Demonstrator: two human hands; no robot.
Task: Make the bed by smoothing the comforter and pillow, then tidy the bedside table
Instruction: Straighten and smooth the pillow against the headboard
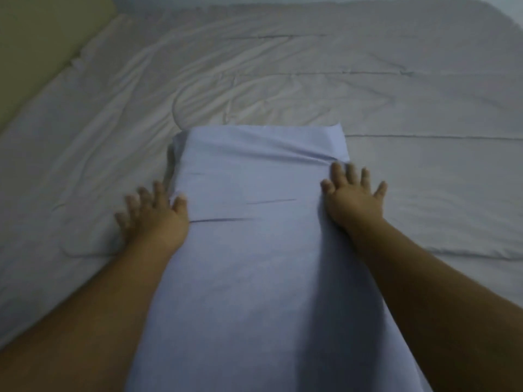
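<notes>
Both hands flat, fingers spread: left hand (154, 213) against the left edge of the pillow (254, 236), right hand (353, 196) on its right edge, over the comforter (283, 80).

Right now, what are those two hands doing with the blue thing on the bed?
A person is making the bed. The blue thing is a pillow, lying on a pale comforter. The left hand lies flat with spread fingers beside the pillow's left edge, thumb touching it. The right hand presses flat on the pillow's right edge. Both hands are open, flattening rather than grabbing. The pillow shows a few small creases, and the comforter is wrinkled beyond it.
</notes>
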